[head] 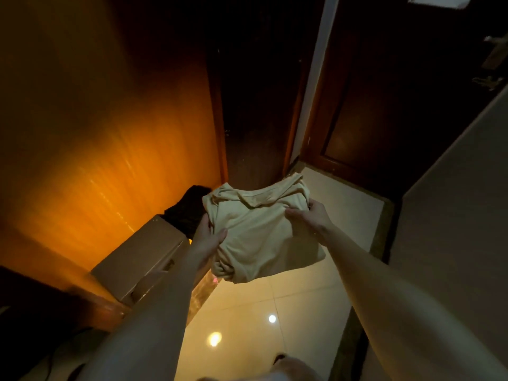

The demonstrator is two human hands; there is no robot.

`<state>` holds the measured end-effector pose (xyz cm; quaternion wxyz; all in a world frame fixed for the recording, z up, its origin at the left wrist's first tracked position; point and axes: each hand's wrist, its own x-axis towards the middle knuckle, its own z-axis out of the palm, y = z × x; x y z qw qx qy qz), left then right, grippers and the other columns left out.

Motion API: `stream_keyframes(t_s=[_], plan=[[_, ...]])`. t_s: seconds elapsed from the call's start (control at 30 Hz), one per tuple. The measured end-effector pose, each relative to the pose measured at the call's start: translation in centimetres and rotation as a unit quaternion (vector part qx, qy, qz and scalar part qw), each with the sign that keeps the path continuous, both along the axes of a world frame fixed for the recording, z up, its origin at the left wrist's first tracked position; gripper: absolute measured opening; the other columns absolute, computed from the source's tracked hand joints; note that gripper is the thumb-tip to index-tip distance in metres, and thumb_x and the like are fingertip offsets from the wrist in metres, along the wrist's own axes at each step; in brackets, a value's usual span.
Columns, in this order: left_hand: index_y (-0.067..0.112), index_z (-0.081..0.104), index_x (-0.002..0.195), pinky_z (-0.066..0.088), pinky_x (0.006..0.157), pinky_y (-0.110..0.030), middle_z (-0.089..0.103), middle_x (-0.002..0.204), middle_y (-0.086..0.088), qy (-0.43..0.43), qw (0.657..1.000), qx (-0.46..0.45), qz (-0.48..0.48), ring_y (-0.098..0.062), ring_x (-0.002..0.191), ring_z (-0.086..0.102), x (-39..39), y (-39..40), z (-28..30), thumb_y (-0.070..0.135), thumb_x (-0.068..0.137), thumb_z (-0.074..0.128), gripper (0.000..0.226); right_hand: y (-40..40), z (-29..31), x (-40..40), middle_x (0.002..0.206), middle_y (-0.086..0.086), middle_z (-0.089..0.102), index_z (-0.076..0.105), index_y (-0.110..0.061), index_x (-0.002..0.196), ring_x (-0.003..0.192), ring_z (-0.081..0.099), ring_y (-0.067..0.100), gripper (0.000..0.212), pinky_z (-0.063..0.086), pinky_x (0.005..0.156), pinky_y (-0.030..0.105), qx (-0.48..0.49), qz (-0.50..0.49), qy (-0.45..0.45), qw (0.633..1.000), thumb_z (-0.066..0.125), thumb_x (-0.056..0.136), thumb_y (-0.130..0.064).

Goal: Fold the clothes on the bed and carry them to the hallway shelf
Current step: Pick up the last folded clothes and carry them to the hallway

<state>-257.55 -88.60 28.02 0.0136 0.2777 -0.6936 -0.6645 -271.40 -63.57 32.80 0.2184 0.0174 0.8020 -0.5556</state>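
Head view, looking down: we hold a folded beige garment point(261, 232) out in front of us, in the air above a glossy tiled floor point(275, 312). Our left hand point(207, 239) grips its left edge, thumb on top; our right hand point(308, 214) pinches the right edge. A low cabinet point(143, 257) with a dark garment point(187, 210) on it stands to the left. The cloth looks light and limp, so we judge both sides need supporting.
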Motion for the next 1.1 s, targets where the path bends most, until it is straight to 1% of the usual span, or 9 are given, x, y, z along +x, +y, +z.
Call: stream_keyframes(t_s=[0.13,0.2,0.3,0.37,0.5,0.63,0.83,0.97,1.1], plan=[[0.032,0.023,0.149,0.038,0.108,-0.054,0.037,0.149,0.0,0.011,0.999,-0.009,0.051,-0.022,0.134,0.04,-2.9,-0.2,0.1,0.028,0.086,0.07,0.079,-2.5,-0.2,-5.7,0.125,0.006,0.062,0.052,-0.014,0.135,0.108,0.061,0.026,0.08,0.054,0.093,0.048,-0.008,0.052,-0.005,0.999,0.086,0.067,-0.039],[0.035,0.024,0.148,0.039,0.107,-0.055,0.039,0.148,0.001,0.007,0.997,-0.009,0.072,-0.022,0.133,0.042,-4.2,-1.1,0.0,0.032,0.085,0.071,0.079,-4.3,-0.3,-8.0,0.126,0.004,0.061,0.05,-0.016,0.136,0.11,0.06,0.026,0.086,0.054,0.092,0.049,-0.013,0.078,0.0,0.997,0.086,0.063,-0.044],[0.044,0.027,0.144,0.04,0.105,-0.055,0.044,0.145,0.004,0.009,0.995,-0.012,0.098,-0.021,0.13,0.045,-6.4,-3.8,-2.0,0.046,0.074,0.072,0.083,-7.6,-0.3,-10.9,0.116,-0.001,0.06,0.052,-0.015,0.132,0.102,0.06,0.02,0.067,0.055,0.086,0.04,-0.029,0.112,-0.006,0.993,0.082,0.074,-0.031],[0.047,0.029,0.142,0.042,0.104,-0.054,0.046,0.143,0.007,0.012,0.993,-0.011,0.12,-0.02,0.129,0.048,-7.8,-5.8,-2.5,0.049,0.074,0.073,0.081,-10.6,-0.9,-13.3,0.11,-0.002,0.06,0.053,-0.016,0.129,0.101,0.06,0.02,0.058,0.055,0.089,0.042,-0.029,0.144,-0.017,0.989,0.079,0.079,-0.027],[0.03,0.029,0.149,0.045,0.101,-0.045,0.047,0.142,0.001,0.016,0.986,-0.005,0.167,-0.02,0.124,0.05,-10.5,-8.8,-2.6,0.027,0.09,0.067,0.07,-16.1,-1.8,-17.2,0.119,0.004,0.061,0.052,-0.016,0.132,0.107,0.061,0.025,0.06,0.054,0.093,0.048,-0.018,0.182,-0.029,0.983,0.078,0.079,-0.028],[0.029,0.025,0.15,0.047,0.098,-0.045,0.044,0.145,0.0,0.016,0.979,-0.005,0.201,-0.023,0.127,0.049,-13.2,-13.6,-3.8,0.028,0.092,0.063,0.07,-22.4,-2.2,-21.0,0.123,0.006,0.06,0.051,-0.016,0.132,0.11,0.06,0.027,0.058,0.053,0.094,0.047,-0.006,0.227,-0.037,0.973,0.076,0.081,-0.027],[0.023,0.026,0.15,0.05,0.086,-0.031,0.047,0.14,-0.002,0.016,0.973,-0.013,0.23,-0.017,0.12,0.053,-16.3,-18.6,-5.2,0.018,0.094,0.06,0.065,-29.8,-3.5,-25.5,0.127,0.009,0.059,0.05,-0.015,0.135,0.114,0.058,0.028,0.057,0.051,0.095,0.046,-0.005,0.267,-0.077,0.961,0.074,0.084,-0.025],[0.018,0.033,0.146,0.046,0.102,-0.047,0.05,0.138,-0.004,-0.003,0.966,-0.03,0.255,-0.021,0.123,0.052,-17.7,-20.5,-6.4,0.029,0.086,0.065,0.069,-33.5,-5.3,-28.2,0.133,0.008,0.055,0.047,-0.014,0.137,0.12,0.054,0.029,0.055,0.046,0.098,0.042,0.021,0.292,-0.072,0.953,0.069,0.089,-0.027],[0.016,0.034,0.144,0.042,0.105,-0.05,0.048,0.141,-0.009,-0.028,0.954,-0.085,0.286,-0.027,0.128,0.048,-20.3,-21.7,-9.7,0.04,0.08,0.057,0.072,-36.6,-8.3,-30.7,0.128,0.001,0.052,0.043,-0.014,0.141,0.119,0.051,0.023,0.053,0.042,0.094,0.036,0.026,0.316,-0.079,0.945,0.063,0.093,-0.024]])
